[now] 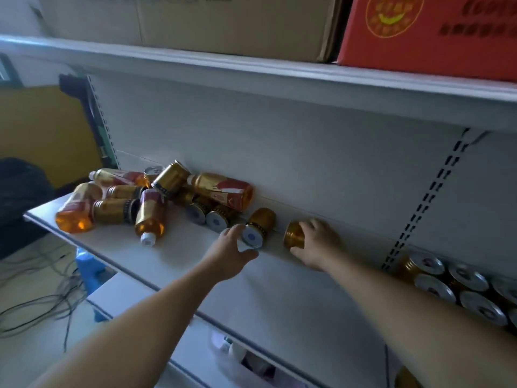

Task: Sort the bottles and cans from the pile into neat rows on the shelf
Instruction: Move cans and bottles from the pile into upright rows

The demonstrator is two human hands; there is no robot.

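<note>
A pile of amber bottles [151, 217] and gold cans [170, 179] lies tumbled at the left end of the white shelf [173, 256]. One gold can [258, 226] lies on its side apart from the pile, its silver end facing me. My left hand [233, 254] reaches around that silver end with spread fingers, thumb below it, without gripping. My right hand [317, 243] grips a second gold can [293, 235] lying on its side by the back wall. Several gold cans [453, 284] stand in rows at the shelf's right end.
An upper shelf [251, 68] overhangs, carrying a brown carton [223, 21] and a red carton [430, 32]. A lower shelf [156, 312] juts out below. Cables [42, 301] and a blue stool [91, 268] lie on the floor at left.
</note>
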